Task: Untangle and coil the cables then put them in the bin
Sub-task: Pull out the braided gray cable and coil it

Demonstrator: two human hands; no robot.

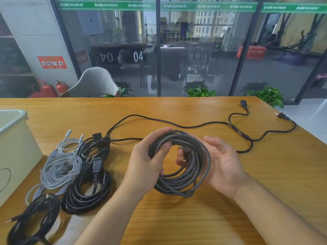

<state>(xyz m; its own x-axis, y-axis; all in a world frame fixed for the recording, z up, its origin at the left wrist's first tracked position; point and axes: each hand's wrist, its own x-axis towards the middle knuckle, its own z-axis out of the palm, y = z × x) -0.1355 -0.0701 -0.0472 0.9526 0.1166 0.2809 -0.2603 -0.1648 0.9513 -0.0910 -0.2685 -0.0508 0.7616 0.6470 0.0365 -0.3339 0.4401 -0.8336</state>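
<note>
Left hand (146, 167): gripping the braided coil (180, 163), centre frame above the tabletop (194, 218).
Right hand (221, 165): open, cupping the coil's side — loops are risking springing loose.
Bin (16, 147): sitting far left — the loose connector may be snagging en route.

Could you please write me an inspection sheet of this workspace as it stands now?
Surface: wooden table, no spills seen.
Job's things: braided cable coiled, in hand; cream bin at left edge.
Clutter: nothing seen.
Grippers: left hand grips the coil; right hand open, cupping its side.
Cables: white cable, black coils and thin black cable bundled beside the bin; long black cord uncoiled across the table.
Surroundings: glass wall, plants, fire extinguishers, chair.
</note>
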